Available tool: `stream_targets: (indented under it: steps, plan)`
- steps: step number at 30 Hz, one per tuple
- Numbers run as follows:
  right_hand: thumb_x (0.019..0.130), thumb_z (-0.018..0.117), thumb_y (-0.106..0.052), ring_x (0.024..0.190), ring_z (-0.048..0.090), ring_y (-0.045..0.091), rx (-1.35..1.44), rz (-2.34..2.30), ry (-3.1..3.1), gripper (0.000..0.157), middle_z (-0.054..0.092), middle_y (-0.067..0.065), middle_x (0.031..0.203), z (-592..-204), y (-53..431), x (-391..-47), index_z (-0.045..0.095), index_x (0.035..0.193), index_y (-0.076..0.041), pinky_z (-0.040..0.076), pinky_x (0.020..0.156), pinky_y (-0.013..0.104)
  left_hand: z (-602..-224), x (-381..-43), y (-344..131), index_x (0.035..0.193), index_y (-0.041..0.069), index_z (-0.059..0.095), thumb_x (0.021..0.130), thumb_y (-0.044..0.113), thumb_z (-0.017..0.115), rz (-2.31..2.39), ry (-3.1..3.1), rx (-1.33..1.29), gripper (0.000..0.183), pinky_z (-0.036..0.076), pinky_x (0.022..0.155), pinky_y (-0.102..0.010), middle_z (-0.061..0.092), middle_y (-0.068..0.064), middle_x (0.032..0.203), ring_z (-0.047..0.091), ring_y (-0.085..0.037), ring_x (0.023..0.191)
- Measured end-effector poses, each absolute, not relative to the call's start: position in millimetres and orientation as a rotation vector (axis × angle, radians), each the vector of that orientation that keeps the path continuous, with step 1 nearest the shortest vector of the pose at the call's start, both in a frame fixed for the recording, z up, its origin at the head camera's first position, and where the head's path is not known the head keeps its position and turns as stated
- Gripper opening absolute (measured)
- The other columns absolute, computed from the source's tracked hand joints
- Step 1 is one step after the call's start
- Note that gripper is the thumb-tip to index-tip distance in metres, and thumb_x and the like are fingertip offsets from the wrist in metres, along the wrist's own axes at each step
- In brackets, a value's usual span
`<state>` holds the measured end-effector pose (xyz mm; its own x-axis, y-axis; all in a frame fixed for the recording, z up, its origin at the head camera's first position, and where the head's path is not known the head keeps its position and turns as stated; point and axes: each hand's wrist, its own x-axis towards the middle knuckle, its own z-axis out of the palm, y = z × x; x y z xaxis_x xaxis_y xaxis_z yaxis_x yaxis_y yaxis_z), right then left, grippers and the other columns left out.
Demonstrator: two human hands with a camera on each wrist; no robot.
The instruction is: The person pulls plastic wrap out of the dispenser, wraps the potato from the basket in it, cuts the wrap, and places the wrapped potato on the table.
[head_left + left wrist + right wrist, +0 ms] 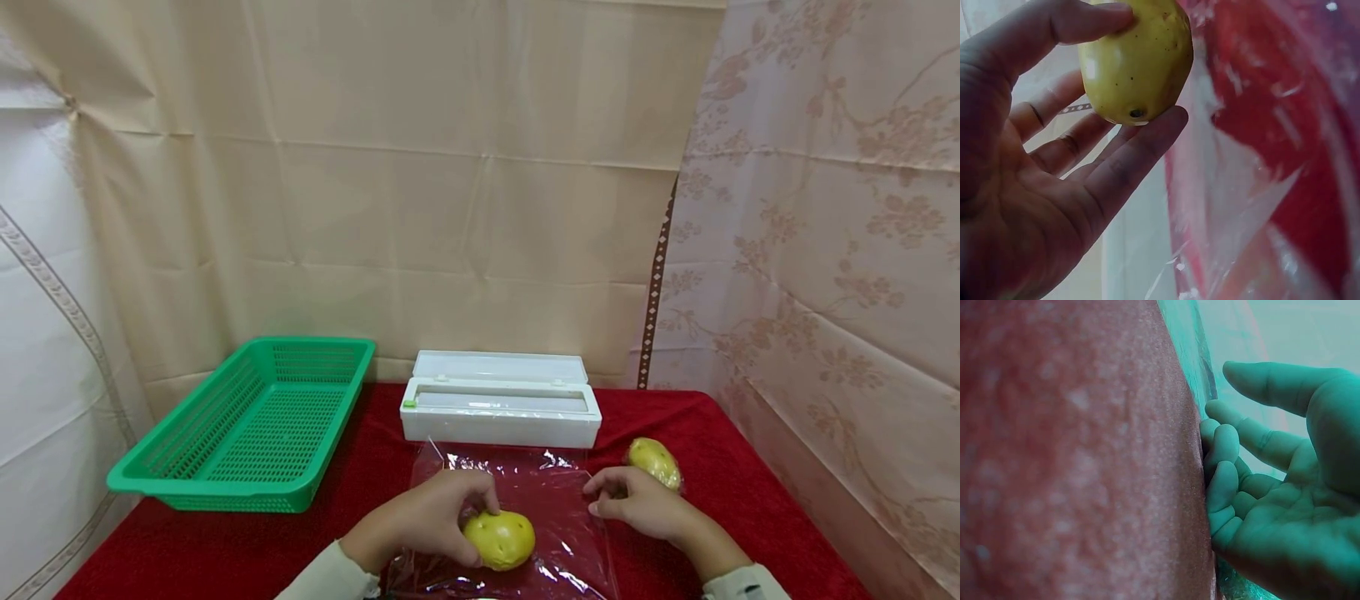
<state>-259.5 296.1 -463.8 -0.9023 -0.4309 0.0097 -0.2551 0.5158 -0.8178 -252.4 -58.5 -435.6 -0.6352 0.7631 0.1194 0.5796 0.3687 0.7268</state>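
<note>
My left hand (447,518) grips a yellow potato (501,542) with dark pits, thumb on one side and fingers on the other; the left wrist view shows the potato (1138,59) close up. It is over a sheet of clear plastic film (558,533) spread on the red cloth. At the film's right edge is my right hand (637,504), thumb and forefinger apart, holding nothing that I can see. In the right wrist view the fingers (1225,444) are bent loosely by the cloth; whether they touch the film I cannot tell.
Behind the film stands a white cling film box (502,429), lid up. A green plastic basket (213,483) sits at the left. A second potato (654,461), wrapped in shiny film, lies beyond my right hand. The red cloth (750,467) covers the table, with curtains around it.
</note>
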Motion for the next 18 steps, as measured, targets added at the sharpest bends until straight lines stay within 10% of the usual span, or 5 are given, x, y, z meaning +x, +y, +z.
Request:
stream_targets:
  steps: [18]
  plan:
    - [0.091, 0.076, -0.02, 0.078, 0.058, 0.008, -0.571, -1.297, 2.609, 0.025, 0.063, 0.004, 0.086, -467.4, 297.4, -261.6, 0.072, 0.109, -0.004, 0.047, 0.067, 0.024, -439.8, -246.9, -50.4, 0.103, 0.019, 0.064, 0.068, 0.005, 0.088, 1.139, 2.382, 1.228, 0.045, 0.055, 0.085, -0.019, 0.067, 0.013, 0.106, 0.066, 0.001, 0.096]
